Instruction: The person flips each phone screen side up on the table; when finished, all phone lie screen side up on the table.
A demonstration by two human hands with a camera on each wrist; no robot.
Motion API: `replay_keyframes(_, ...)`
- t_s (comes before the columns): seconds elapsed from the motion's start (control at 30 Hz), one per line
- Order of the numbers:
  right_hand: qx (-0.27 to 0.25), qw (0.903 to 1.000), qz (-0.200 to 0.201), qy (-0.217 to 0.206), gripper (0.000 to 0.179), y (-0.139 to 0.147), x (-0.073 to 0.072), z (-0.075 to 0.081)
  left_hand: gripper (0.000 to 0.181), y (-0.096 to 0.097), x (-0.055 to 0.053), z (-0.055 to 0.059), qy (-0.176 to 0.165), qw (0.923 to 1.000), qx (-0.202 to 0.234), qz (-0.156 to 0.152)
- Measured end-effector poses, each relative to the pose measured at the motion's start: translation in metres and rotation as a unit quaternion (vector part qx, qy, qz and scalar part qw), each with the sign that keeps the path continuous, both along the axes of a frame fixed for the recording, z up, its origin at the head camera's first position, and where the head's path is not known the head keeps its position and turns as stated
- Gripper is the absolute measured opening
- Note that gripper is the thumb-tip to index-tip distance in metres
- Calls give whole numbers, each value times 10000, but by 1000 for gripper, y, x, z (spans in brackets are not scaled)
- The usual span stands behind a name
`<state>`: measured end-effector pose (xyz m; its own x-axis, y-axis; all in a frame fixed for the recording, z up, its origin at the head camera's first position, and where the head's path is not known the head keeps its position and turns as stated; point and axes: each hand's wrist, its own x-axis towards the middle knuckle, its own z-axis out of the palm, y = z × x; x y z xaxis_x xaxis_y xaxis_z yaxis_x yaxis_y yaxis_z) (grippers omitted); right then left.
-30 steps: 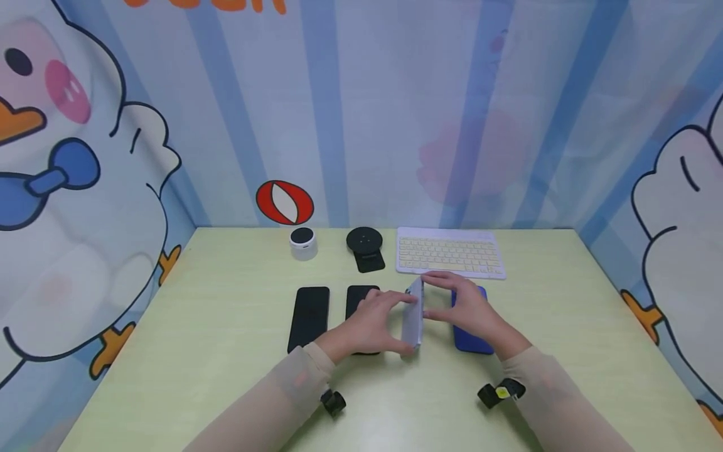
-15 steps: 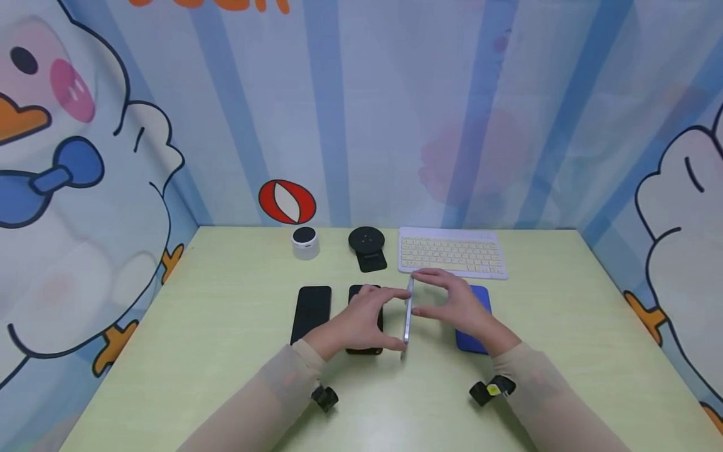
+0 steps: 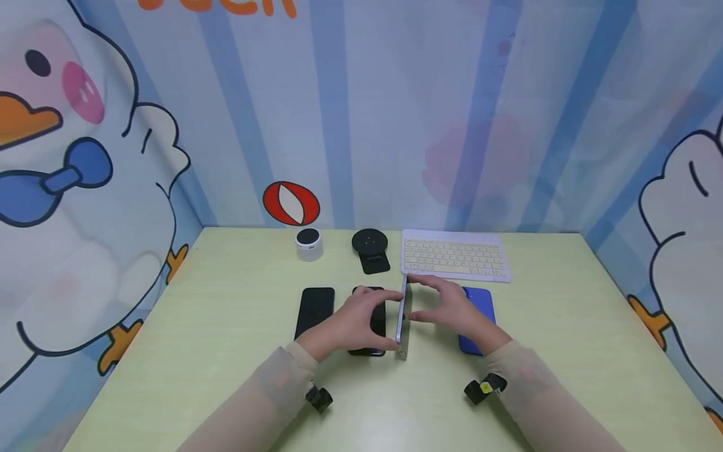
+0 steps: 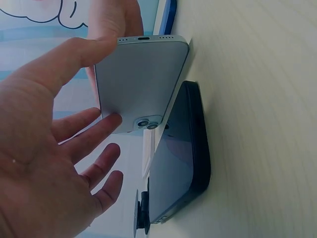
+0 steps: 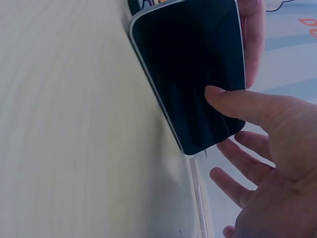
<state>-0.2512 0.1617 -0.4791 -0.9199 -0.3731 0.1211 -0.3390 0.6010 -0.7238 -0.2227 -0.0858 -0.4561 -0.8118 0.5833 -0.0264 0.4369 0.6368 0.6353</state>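
Observation:
A silver smartphone [image 3: 403, 320] stands on its long edge close over the table, held between both hands. My left hand [image 3: 357, 323] pinches it with the thumb at the near end and fingertips on the silver back [image 4: 138, 74], where the camera lenses show. From the other side my right hand [image 3: 454, 309] grips it, thumb pressed to the dark screen [image 5: 183, 64] and fingers at the far end. Partly hidden behind my left hand lies a black phone [image 3: 377, 323]. Just left of that is another black phone [image 3: 314, 309]. A blue phone [image 3: 480, 307] lies partly under my right forearm.
Along the back of the table [image 3: 226, 301] stand a small white cylinder with a black top [image 3: 309, 245], a round black stand [image 3: 370, 243] and a white keyboard [image 3: 454, 255]. A printed cloth backdrop [image 3: 384, 113] rises behind the table.
Both hands have shifted left with the silver smartphone. It has turned on its edge, so its pale back swings out of the head view and its screen side comes into sight.

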Motion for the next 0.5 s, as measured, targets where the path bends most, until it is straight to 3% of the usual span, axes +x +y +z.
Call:
replay_keyframes(0.23,820,9966,2,9,82,0,-2,-5,84,-7,1,-2,-191,9995,204,166)
replay_keyframes(0.5,1087,9940,-68,65,78,5,-3,-9,83,-10,2,-9,135,9995,74,281)
